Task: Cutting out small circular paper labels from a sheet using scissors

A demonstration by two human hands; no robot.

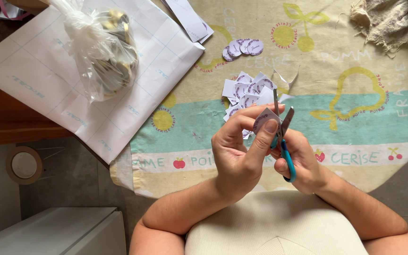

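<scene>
Paper label (264, 119) pinched in left hand (238, 153), right hand (302, 163) gripping scissors (283, 141) mid-trim; few round ones (242, 47) finished, square pile (248, 92) remains uncut.

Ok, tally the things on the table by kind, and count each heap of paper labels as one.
Scissors: 1
Label in hand: 1
Heap of square labels: 1
Heap of round labels: 1
Plastic bag: 1
Large backing sheet: 1
Cloth: 1
Total: 7
</scene>
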